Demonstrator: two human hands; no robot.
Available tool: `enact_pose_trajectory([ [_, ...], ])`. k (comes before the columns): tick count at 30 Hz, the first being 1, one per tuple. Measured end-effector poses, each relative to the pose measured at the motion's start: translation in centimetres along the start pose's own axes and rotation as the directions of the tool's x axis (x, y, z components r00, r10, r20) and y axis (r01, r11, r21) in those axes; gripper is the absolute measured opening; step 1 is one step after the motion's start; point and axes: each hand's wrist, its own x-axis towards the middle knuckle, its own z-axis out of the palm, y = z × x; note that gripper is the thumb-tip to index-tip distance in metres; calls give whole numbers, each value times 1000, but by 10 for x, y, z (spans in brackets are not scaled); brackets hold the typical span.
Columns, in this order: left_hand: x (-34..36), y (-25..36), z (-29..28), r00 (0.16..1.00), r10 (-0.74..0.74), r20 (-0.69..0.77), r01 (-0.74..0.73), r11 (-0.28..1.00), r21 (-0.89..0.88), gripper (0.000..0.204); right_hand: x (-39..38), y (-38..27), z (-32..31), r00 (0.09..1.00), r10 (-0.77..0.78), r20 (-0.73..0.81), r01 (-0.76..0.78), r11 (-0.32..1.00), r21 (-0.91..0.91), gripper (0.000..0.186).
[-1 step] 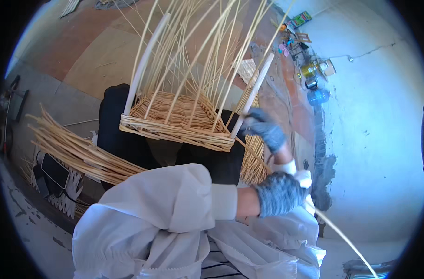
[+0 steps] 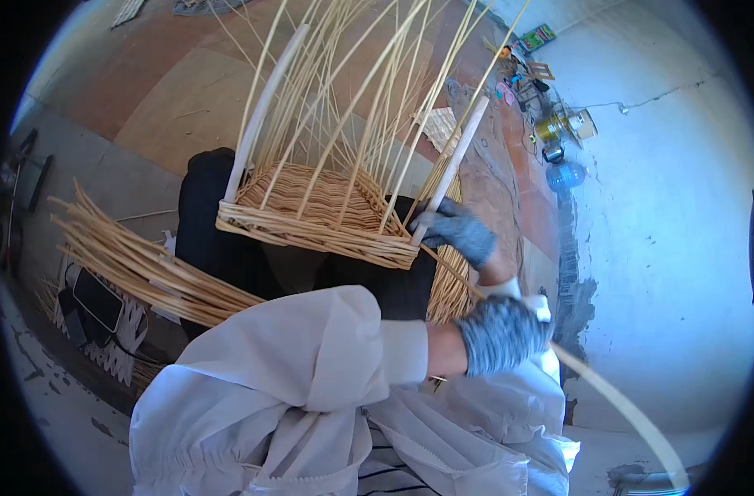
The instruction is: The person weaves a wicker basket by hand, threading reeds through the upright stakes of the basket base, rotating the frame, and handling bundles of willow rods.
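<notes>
A half-woven wicker basket (image 2: 311,231) rests on my dark-clad legs, with long upright stakes and pale corner posts (image 2: 261,116). My right hand (image 2: 451,231), in a grey glove, has its fingers around the base of the right-hand post (image 2: 463,136). My left hand (image 2: 505,335), also gloved, reaches across to the right and is closed on a long pale willow strand (image 2: 592,380). That strand runs up toward the basket's right corner and trails down to the lower right, its tail blurred.
A bundle of willow rods (image 2: 129,256) lies at my left beside a dark device (image 2: 96,302). More woven wicker (image 2: 443,289) is under my right arm. A water jug (image 2: 565,175), a yellow container (image 2: 550,128) and assorted items line the wall (image 2: 658,264) at right.
Both hands have shifted slightly: my right fingers sit closer round the post, and my left hand is a little higher and farther right. The strand's trailing end has swung rightward.
</notes>
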Motion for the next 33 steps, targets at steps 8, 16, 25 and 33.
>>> enact_pose_trajectory([
  [8,-186,-128,-104,305,-945,116,250,-38,-968,22,11,27,3,985,106,135,-121,987,109,28],
  [16,-154,-171,-171,430,-902,-49,752,388,-533,12,15,60,40,983,-119,-136,75,953,-293,41],
  [25,79,-279,-51,640,-623,450,764,577,-287,31,21,91,79,770,-256,-584,168,965,-202,20],
  [33,91,-270,-10,585,-662,469,592,-46,-804,77,26,92,90,535,-405,-741,140,908,-396,26],
])
